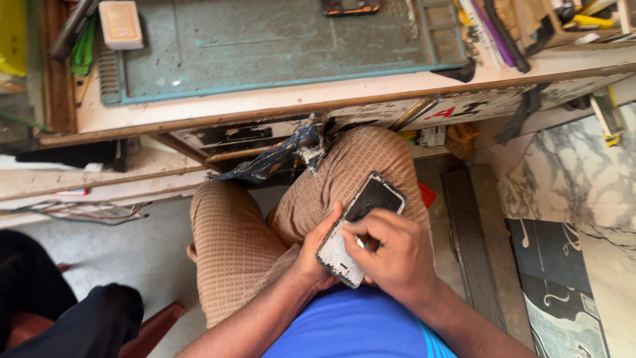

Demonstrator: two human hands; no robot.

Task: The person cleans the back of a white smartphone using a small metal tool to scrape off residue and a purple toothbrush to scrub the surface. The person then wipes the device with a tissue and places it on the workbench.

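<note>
- Left hand (317, 255) grips our phone frame (358, 229) at centre frame, over our lap.
- Right hand (397, 255) pinches at its lower part, fingers curled.
- Mat (265, 46) lies upper frame.

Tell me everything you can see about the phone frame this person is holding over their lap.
The phone frame is a flat rounded rectangle with a dark rim, opened up with no back cover. Its upper half looks black and glossy, its lower half pale grey with small parts too fine to make out. It lies tilted, top end pointing up and right, above the knee of the brown patterned trousers. The left hand cradles its lower left edge; the right hand covers its lower right, fingertips pressing the pale inner face.
</note>
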